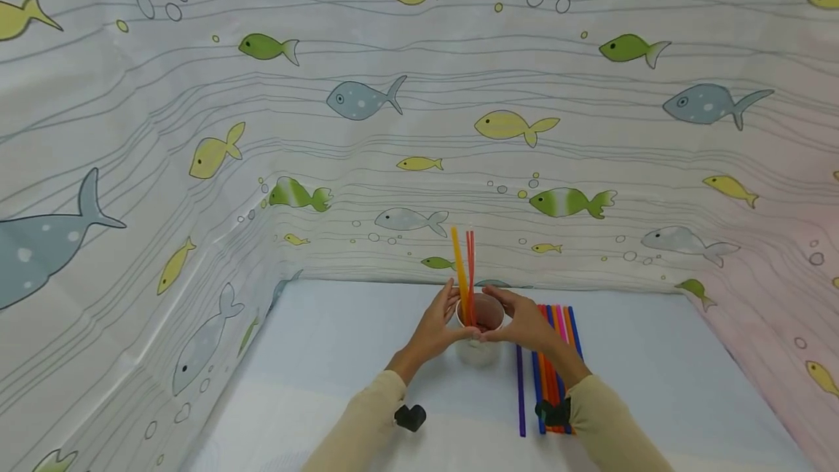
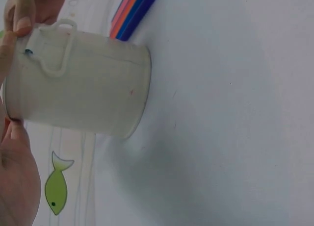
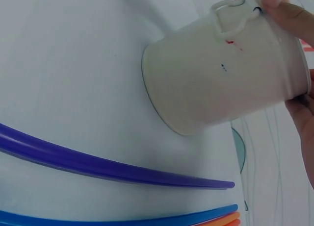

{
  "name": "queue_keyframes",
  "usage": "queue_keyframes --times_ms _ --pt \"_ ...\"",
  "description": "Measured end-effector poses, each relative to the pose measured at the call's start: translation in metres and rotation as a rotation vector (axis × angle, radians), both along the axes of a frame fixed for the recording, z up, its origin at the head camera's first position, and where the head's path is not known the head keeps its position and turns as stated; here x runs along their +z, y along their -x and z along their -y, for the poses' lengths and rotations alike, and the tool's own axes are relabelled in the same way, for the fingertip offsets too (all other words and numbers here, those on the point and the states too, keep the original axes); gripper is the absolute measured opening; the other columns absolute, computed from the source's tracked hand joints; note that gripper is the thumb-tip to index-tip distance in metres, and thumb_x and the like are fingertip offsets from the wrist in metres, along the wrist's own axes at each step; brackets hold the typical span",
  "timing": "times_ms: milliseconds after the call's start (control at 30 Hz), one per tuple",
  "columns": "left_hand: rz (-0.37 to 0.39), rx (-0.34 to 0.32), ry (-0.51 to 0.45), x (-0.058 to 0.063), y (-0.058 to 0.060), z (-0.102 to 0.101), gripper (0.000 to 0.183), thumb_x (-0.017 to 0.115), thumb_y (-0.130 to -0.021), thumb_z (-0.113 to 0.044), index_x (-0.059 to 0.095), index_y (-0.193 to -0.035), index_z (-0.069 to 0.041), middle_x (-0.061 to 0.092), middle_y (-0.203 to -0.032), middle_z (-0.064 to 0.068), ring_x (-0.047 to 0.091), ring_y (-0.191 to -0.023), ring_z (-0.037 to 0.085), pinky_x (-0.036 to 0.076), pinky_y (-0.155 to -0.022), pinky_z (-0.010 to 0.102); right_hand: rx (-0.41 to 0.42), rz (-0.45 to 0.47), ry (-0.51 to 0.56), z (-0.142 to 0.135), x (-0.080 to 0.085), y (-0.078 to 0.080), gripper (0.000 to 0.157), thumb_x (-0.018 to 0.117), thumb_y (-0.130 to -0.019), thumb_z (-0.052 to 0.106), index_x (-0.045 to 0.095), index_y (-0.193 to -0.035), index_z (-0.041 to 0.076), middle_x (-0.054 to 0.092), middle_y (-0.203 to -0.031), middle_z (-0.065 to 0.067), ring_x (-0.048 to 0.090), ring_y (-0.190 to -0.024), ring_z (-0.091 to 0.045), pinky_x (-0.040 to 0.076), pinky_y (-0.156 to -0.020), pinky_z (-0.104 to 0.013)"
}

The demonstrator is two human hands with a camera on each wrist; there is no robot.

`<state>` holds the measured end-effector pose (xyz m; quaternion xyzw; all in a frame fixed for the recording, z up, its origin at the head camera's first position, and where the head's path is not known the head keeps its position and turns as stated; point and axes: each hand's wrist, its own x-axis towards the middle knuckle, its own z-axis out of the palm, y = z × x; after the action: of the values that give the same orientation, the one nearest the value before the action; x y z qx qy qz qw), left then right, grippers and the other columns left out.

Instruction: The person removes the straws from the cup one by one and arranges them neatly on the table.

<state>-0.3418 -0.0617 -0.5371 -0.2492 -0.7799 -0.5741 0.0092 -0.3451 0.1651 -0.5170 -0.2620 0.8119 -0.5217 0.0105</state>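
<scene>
A small white pail (image 1: 478,354) with a handle loop on its side stands upright on the table. My left hand (image 1: 434,328) grips its rim from the left, and my right hand (image 1: 524,323) grips it from the right. Both thumbs meet at the near side of the rim. Out of the pail rise a yellow-orange straw (image 1: 458,257) and thin red straws (image 1: 470,261), leaning near the left side. In the left wrist view the pail (image 2: 88,84) shows its plain wall. Small red and blue marks dot the pail (image 3: 221,79) in the right wrist view.
To the right of the pail a purple straw (image 1: 521,399) lies alone. Beside it are several blue, orange, red and pink straws (image 1: 573,330), laid side by side, partly under my right forearm. A fish-patterned sheet (image 1: 452,79) walls the table's back and sides.
</scene>
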Motion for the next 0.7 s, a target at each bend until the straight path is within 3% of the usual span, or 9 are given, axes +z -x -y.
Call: queue_keyframes --times_ms 233,400,533,700 --pt "0.009 -0.008 0.038 0.002 0.003 0.003 0.111 0.082 -0.077 -0.031 0.008 -0.157 -0.014 0.038 -0.15 0.009 0.039 -0.138 0.02 0.036 -0.109 0.033 -0.007 0.003 0.004 -0.002 -0.003 0.0 0.095 0.091 -0.067 0.026 0.043 -0.146 0.006 0.05 -0.143 -0.013 0.047 -0.131 -0.031 0.04 -0.105 -0.042" --pt "0.038 -0.001 0.01 0.004 0.009 0.01 0.098 0.079 -0.083 -0.03 0.016 -0.156 -0.015 0.04 -0.148 0.007 0.042 -0.135 0.019 0.039 -0.108 0.034 -0.008 0.017 0.005 0.0 -0.004 0.001 0.095 0.092 -0.067 0.023 0.043 -0.146 0.004 0.05 -0.143 -0.012 0.048 -0.13 -0.03 0.04 -0.106 -0.043" --pt "0.068 0.11 -0.105 0.008 0.013 0.014 0.064 0.072 -0.09 -0.023 0.041 -0.145 -0.011 0.049 -0.14 0.013 0.052 -0.126 0.024 0.047 -0.102 0.035 -0.021 0.027 0.002 0.0 -0.004 0.002 0.095 0.093 -0.065 0.023 0.044 -0.145 0.004 0.051 -0.142 -0.01 0.048 -0.13 -0.029 0.04 -0.106 -0.042" --pt "-0.008 0.272 -0.178 0.015 0.015 0.011 0.033 0.073 -0.09 -0.018 0.064 -0.12 -0.008 0.063 -0.121 0.012 0.065 -0.106 0.023 0.055 -0.087 0.028 -0.024 0.001 -0.004 -0.001 -0.002 0.0 0.096 0.093 -0.065 0.027 0.045 -0.145 0.002 0.053 -0.141 -0.012 0.05 -0.128 -0.031 0.042 -0.103 -0.043"
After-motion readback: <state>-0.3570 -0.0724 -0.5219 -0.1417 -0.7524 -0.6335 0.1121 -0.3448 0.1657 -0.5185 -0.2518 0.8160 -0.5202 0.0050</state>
